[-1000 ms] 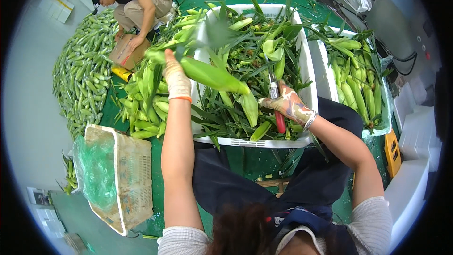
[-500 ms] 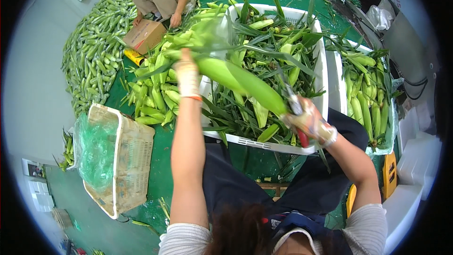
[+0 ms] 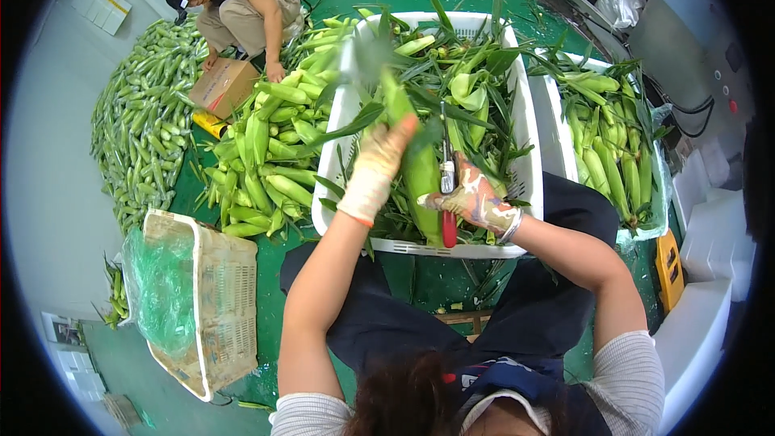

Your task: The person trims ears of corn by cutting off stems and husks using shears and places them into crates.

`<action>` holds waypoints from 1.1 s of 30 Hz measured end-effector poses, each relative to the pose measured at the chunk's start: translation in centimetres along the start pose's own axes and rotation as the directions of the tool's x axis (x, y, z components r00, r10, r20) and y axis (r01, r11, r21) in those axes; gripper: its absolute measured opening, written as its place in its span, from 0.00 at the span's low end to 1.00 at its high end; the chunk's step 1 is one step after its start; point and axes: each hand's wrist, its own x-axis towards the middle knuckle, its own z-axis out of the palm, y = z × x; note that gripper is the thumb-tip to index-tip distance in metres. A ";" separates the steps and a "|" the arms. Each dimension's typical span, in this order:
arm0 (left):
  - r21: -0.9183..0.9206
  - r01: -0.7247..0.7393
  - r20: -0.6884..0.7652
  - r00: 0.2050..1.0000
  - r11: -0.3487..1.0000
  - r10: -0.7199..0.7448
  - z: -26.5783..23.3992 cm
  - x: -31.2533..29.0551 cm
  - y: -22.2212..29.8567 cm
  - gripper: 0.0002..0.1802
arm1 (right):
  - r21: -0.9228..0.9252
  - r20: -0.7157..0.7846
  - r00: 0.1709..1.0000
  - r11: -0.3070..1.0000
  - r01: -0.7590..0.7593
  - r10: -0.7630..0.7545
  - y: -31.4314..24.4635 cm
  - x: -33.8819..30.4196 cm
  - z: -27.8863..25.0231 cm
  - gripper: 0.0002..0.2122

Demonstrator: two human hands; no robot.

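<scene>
My left hand (image 3: 376,169), in a pale glove, is closed round the upper part of a green ear of corn (image 3: 421,186) in its husk. The ear stands nearly upright over the near part of a white crate (image 3: 529,169), its leafy top smeared by motion. In my right hand (image 3: 479,198), gloved in a mottled pattern, are red-handled shears (image 3: 449,228) with long narrow blades pointing away from me, close along the ear's right side. Loose husks and long leaves (image 3: 476,85) fill the crate.
Left of the crate lies a heap of unwrapped corn (image 3: 270,145); beyond it is a pile of wrapped ears (image 3: 145,125). A person (image 3: 250,12) squats by a cardboard box (image 3: 224,87). Another corn-filled crate (image 3: 609,145) stands right, a plastic-lined basket (image 3: 226,299) at lower left.
My left hand has come nearer and to the right, swinging the ear from slanted to nearly upright. My right hand has shifted left with the shears. The whole view has turned slightly.
</scene>
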 end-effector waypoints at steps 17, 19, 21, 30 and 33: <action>0.007 0.249 0.480 0.849 0.968 -0.222 -3.1 -0.2 -1.1 0.37 | 0.384 0.463 0.886 0.905 -0.182 -0.018 0.3 4.2 -8.8 0.07; -0.011 0.162 0.439 0.887 0.987 -0.141 -5.0 0.7 -2.2 0.30 | 0.513 0.346 0.938 0.841 -0.169 -0.022 0.3 2.8 -8.7 0.05; -0.081 0.152 0.471 0.877 0.985 -0.096 -6.0 1.6 -2.6 0.27 | 0.523 0.340 0.939 0.818 -0.239 0.057 2.8 2.4 -8.8 0.06; -0.476 0.588 0.874 0.399 0.654 0.277 -2.1 1.1 -3.8 0.36 | 0.542 0.646 0.674 0.837 -0.073 -0.359 0.4 0.9 -7.0 0.21; -0.476 0.680 0.849 0.521 0.558 0.089 -1.6 1.9 -3.8 0.36 | 0.501 0.432 0.879 0.864 -0.046 -0.204 0.6 1.5 -7.5 0.13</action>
